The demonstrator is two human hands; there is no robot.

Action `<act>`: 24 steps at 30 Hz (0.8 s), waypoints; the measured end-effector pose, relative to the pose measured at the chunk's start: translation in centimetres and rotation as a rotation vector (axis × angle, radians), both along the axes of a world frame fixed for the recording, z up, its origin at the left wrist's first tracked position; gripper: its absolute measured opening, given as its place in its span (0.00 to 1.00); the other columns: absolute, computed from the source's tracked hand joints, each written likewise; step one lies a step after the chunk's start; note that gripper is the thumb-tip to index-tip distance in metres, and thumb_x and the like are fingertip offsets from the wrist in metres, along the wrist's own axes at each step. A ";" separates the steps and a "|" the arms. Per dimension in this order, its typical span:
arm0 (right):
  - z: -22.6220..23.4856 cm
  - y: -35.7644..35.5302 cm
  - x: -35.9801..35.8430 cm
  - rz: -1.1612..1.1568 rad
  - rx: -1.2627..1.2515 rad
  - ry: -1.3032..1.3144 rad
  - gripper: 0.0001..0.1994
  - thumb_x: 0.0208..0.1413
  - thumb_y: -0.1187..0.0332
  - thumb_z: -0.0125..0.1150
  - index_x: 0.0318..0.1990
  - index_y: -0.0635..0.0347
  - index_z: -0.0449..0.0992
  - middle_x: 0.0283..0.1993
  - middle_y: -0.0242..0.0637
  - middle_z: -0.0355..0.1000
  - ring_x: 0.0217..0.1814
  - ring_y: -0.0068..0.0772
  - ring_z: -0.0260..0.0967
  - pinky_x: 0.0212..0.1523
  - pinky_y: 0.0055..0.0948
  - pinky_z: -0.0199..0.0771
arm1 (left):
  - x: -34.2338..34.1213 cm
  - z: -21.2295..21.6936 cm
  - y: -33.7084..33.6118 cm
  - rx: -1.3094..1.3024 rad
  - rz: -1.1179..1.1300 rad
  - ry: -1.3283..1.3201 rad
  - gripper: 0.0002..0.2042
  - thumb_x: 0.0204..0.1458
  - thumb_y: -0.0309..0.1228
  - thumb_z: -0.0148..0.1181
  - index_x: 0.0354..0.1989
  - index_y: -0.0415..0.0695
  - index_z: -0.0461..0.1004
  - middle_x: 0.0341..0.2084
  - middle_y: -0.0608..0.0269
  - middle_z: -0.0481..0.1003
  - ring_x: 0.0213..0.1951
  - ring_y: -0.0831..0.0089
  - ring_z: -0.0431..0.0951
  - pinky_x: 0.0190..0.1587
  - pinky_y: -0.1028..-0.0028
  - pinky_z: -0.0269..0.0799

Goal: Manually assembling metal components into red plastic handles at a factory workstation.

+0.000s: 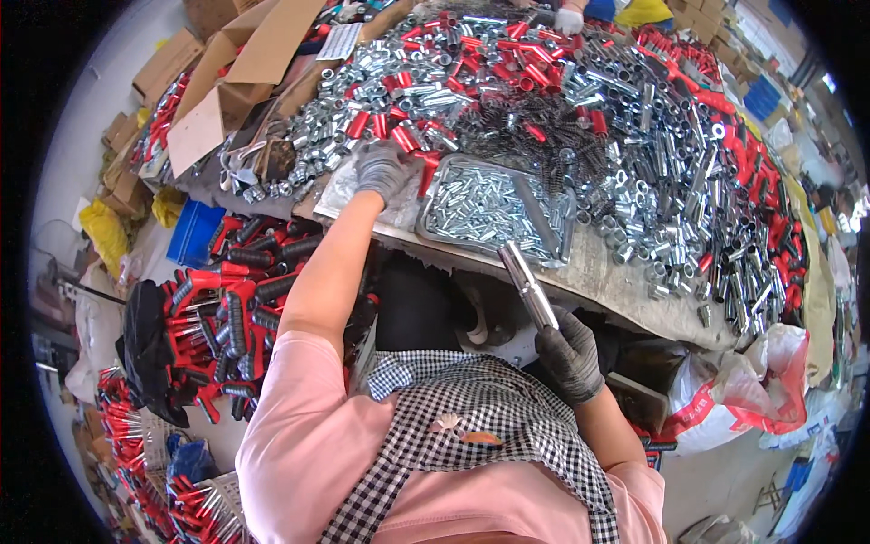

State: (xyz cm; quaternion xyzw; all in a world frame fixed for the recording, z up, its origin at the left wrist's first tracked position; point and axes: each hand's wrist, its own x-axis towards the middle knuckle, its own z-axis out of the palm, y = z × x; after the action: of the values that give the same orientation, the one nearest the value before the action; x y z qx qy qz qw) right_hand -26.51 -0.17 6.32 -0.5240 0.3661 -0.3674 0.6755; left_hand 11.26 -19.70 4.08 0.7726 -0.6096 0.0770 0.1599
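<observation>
1. The chrome tube (528, 286) is on the wearer's side of the clear tray (489, 248), tilted, its far end appearing close to the tray's near edge; whether they touch cannot be told.
2. The right hand (571, 356), in a dark grey glove, is nearer the wearer than the tray and slightly to its right, fingers closed round the tube's lower end.
3. The left hand (384, 170), in a lighter grey glove, is just left of the tray, near a red sleeve (429, 172); its fingertips are hidden, so whether they pinch anything cannot be told.
4. Inside the tray lie small silvery pins (467, 201) and a dark grey bar (536, 215).
5. Just beyond the tray, dark springs (544, 136) lie in a tangle.
6. Right of the tray, metal tubes and rings (634, 181) are heaped on the worktable (616, 292).
7. Well left of the tray are an open cardboard box (217, 104) and, lower, a pile of red-and-black handles (237, 313).
8. Far beyond the tray, another person's gloved hand (569, 20) shows at the heap.
</observation>
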 end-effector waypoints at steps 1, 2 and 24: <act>-0.1 0.0 0.1 0.006 -0.003 -0.005 0.27 0.57 0.55 0.56 0.55 0.68 0.65 0.39 0.33 0.73 0.38 0.19 0.67 0.36 0.18 0.66 | 0.3 -0.9 -0.4 0.052 -0.076 0.031 0.21 0.38 0.53 0.63 0.32 0.50 0.78 0.38 0.56 0.76 0.44 0.56 0.73 0.51 0.58 0.63; -0.3 0.1 0.0 0.030 0.011 -0.008 0.27 0.57 0.55 0.56 0.55 0.69 0.65 0.40 0.35 0.73 0.40 0.21 0.68 0.38 0.19 0.67 | -0.2 -2.1 -0.2 -0.139 -0.060 -0.060 0.19 0.39 0.52 0.63 0.32 0.50 0.78 0.34 0.56 0.76 0.40 0.57 0.75 0.48 0.59 0.65; -1.9 0.8 3.5 0.020 0.282 -0.290 0.25 0.55 0.56 0.57 0.54 0.66 0.65 0.26 0.27 0.64 0.20 0.16 0.56 0.19 0.14 0.52 | -13.3 0.5 12.3 0.152 -0.964 2.025 0.25 0.50 0.42 0.62 0.54 0.42 0.67 0.41 0.56 0.74 0.43 0.65 0.75 0.48 0.68 0.71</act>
State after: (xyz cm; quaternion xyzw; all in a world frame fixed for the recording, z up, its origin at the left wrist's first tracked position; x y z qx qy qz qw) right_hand -23.00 0.64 4.46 -0.3696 0.3076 -0.3772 0.7915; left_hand -2.03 -7.39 4.59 0.1706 -0.4370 -0.6934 0.5469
